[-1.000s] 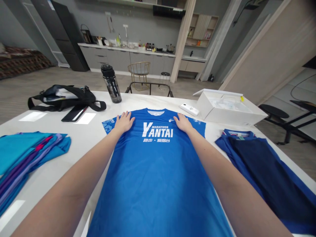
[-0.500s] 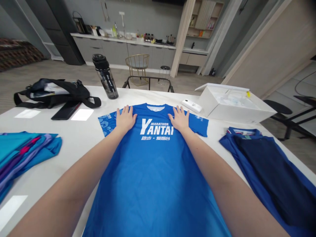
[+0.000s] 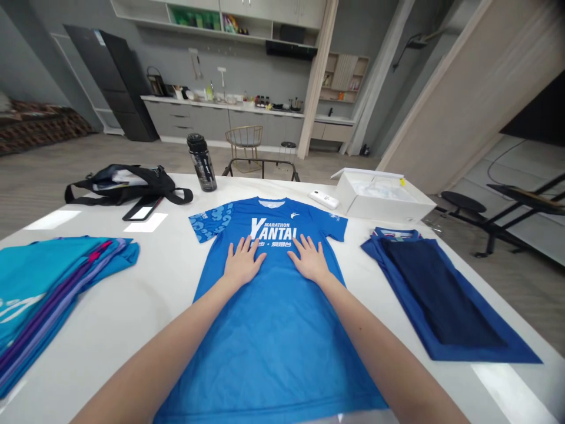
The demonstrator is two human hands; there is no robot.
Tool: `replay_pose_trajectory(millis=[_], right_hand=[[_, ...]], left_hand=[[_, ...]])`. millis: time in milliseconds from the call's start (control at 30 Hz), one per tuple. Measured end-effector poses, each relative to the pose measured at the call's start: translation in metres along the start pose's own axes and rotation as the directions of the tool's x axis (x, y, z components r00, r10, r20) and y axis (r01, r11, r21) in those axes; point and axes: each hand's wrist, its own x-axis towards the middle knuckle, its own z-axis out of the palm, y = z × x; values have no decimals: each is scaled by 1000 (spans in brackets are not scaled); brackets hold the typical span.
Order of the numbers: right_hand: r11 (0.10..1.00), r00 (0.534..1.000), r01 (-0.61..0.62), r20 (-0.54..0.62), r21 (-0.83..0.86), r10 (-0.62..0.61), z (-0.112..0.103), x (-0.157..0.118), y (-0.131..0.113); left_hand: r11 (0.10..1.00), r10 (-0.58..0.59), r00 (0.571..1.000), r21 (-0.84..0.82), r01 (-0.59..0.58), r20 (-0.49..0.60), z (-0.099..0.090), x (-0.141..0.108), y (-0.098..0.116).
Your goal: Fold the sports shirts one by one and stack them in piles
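A blue T-shirt (image 3: 273, 330) with white "Marathon Yantai" lettering lies spread face up on the white table (image 3: 163, 277), its collar at the far end and both short sleeves out to the sides. My left hand (image 3: 242, 260) rests palm down on the chest, fingers spread, their tips over the lower edge of the print. Across from it, my right hand (image 3: 310, 258) lies flat in the same way on the other half of the chest. Neither hand grips the cloth. Faint wrinkles run over the lower body of the shirt.
On the left lies a stack of folded clothes (image 3: 53, 282); on the right, a folded navy and blue garment (image 3: 441, 294). Farther back are a black bag (image 3: 128, 182), a phone (image 3: 142, 208), a water bottle (image 3: 203, 165), a white handheld device (image 3: 324, 199) and a white box (image 3: 388, 203).
Both hands have slid down the shirt from near the shoulders to just below the lettering, still flat. The view has tilted up, showing more of the kitchen, and the shirt's bottom hem now shows.
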Motion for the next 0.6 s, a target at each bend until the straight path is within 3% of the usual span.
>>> replay_pose_trajectory(millis=[267,467,600], right_hand=[[999,998,-52,25,-8,53,-5,-77,-20],[1000,1000,9,21,-2,-9,-5,-140,-27],[999,999,42,24,4,-42,-9,-176,-20]], left_hand=[[999,-38,999,34,39,-5,-1,-57,16],[998,56,998,39,-55,-7,-1,-114,25],[993,111,994,52,-110,-24,-4,-163,27]])
